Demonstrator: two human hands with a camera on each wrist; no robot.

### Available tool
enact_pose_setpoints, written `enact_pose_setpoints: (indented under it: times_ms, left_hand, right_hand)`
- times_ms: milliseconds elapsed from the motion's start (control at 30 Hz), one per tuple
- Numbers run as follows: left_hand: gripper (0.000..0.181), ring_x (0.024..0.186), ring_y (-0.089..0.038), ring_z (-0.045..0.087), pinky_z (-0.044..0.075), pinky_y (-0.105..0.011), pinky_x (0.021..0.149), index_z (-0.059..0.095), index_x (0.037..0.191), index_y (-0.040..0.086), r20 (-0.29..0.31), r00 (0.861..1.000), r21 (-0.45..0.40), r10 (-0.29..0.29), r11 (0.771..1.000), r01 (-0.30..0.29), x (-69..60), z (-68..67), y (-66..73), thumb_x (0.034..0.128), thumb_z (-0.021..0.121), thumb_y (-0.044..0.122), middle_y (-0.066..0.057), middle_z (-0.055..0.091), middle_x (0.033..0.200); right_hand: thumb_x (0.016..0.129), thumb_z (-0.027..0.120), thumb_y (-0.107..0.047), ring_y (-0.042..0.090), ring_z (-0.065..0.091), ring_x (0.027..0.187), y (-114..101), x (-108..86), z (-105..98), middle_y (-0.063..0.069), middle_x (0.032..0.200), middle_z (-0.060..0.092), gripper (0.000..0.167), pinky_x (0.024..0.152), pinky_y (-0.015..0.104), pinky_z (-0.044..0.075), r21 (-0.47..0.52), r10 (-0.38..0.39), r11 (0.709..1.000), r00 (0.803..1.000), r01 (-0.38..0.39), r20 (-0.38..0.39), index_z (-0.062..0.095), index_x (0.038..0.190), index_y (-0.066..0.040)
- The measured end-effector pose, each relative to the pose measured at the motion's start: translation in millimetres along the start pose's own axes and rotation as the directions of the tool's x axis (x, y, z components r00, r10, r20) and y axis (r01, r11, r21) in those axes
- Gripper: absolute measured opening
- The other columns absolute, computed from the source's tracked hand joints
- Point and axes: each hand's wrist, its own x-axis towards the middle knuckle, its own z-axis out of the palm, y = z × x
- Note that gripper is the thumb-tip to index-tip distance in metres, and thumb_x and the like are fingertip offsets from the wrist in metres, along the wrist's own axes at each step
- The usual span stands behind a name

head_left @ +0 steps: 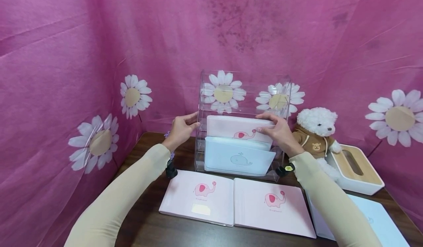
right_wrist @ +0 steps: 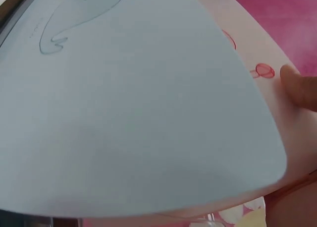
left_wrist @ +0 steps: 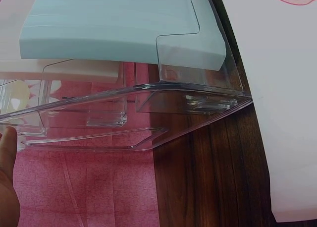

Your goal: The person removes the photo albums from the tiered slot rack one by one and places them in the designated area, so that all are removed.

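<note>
A clear acrylic rack (head_left: 244, 111) with stepped tiers stands on the table. Its lower tier holds light-blue whale booklets (head_left: 219, 159), and behind them stands a pink elephant booklet (head_left: 223, 126). My right hand (head_left: 279, 129) pinches that pink booklet near its upper right corner, thumb in front. In the right wrist view, the thumb (right_wrist: 299, 88) presses beside the elephant's red ball; the other fingers are mostly hidden. At the rack's left side, my left hand (head_left: 181, 131) holds the side panel's edge between thumb and fingers. One fingertip (left_wrist: 7, 138) shows against the clear rim.
Two piles of pink elephant booklets, left (head_left: 178, 195) and right (head_left: 251, 203), lie before the rack. Light-blue booklets (head_left: 380, 206) lie partly under the right forearm. A white teddy bear (head_left: 317, 122) and a wood-topped tissue box (head_left: 370, 182) stand at right. Pink cloth (head_left: 165, 48) surrounds the table.
</note>
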Motion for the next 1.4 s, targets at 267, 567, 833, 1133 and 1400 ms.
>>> enact_pose_setpoints:
  times_ms: [267, 567, 833, 1133, 1400]
  left_hand:
    - [0.051, 0.124, -0.018, 0.066, 0.057, -0.033, 0.098, 0.061, 0.141, 0.015, -0.006, 1.000, -0.014, 0.012, 1.000, -0.012, 1.0, 0.9, -0.8, 0.0924, 0.074, 0.011, -0.010, 0.068, 0.135]
    - [0.050, 0.124, -0.017, 0.066, 0.057, -0.032, 0.099, 0.062, 0.141, 0.015, -0.013, 1.000, -0.012, 0.017, 1.000, -0.017, 1.1, 1.5, -2.0, 0.0922, 0.075, 0.010, -0.010, 0.068, 0.134]
    - [0.051, 0.125, -0.017, 0.066, 0.058, -0.030, 0.096, 0.061, 0.141, 0.016, -0.002, 1.000, -0.015, -0.002, 1.000, 0.002, 0.3, 0.5, -1.2, 0.0927, 0.074, 0.011, -0.009, 0.067, 0.136]
    - [0.050, 0.124, -0.016, 0.066, 0.059, -0.029, 0.094, 0.062, 0.141, 0.018, -0.002, 1.000, -0.012, -0.013, 1.000, 0.013, -1.4, 0.1, 0.7, 0.0928, 0.074, 0.012, -0.008, 0.068, 0.135]
    - [0.051, 0.126, -0.018, 0.065, 0.056, -0.034, 0.099, 0.061, 0.141, 0.017, 0.000, 1.000, -0.021, -0.007, 1.000, 0.007, -0.5, -0.2, 0.5, 0.0925, 0.074, 0.010, -0.009, 0.067, 0.136]
  right_hand:
    - [0.091, 0.079, -0.024, 0.001, 0.064, 0.099, 0.5, 1.3, 3.5, 0.013, 0.135, 0.061, 0.049, 0.079, 0.013, 0.054, 0.011, 0.028, 1.000, 0.999, -0.027, -0.035, 0.063, 0.133, -0.003]
    - [0.091, 0.077, -0.022, 0.004, 0.069, 0.095, 0.4, 2.2, 6.0, 0.013, 0.135, 0.064, 0.043, 0.079, 0.015, 0.057, 0.037, 0.091, 0.995, 0.993, -0.088, -0.069, 0.067, 0.131, -0.009]
    - [0.090, 0.078, -0.019, 0.001, 0.069, 0.093, -1.8, 1.2, 7.2, 0.014, 0.137, 0.063, 0.040, 0.078, 0.015, 0.057, 0.070, 0.100, 0.993, 0.991, -0.094, -0.094, 0.070, 0.128, -0.010]
    - [0.090, 0.079, -0.017, 0.002, 0.068, 0.094, -1.7, 0.1, 9.0, 0.013, 0.140, 0.061, 0.040, 0.077, 0.014, 0.056, 0.082, 0.118, 0.991, 0.984, -0.107, -0.131, 0.070, 0.129, -0.010]
    - [0.090, 0.079, -0.020, 0.005, 0.070, 0.092, -2.8, -0.4, 7.7, 0.014, 0.138, 0.063, 0.039, 0.077, 0.015, 0.057, 0.058, 0.113, 0.993, 0.983, -0.105, -0.146, 0.072, 0.127, -0.011]
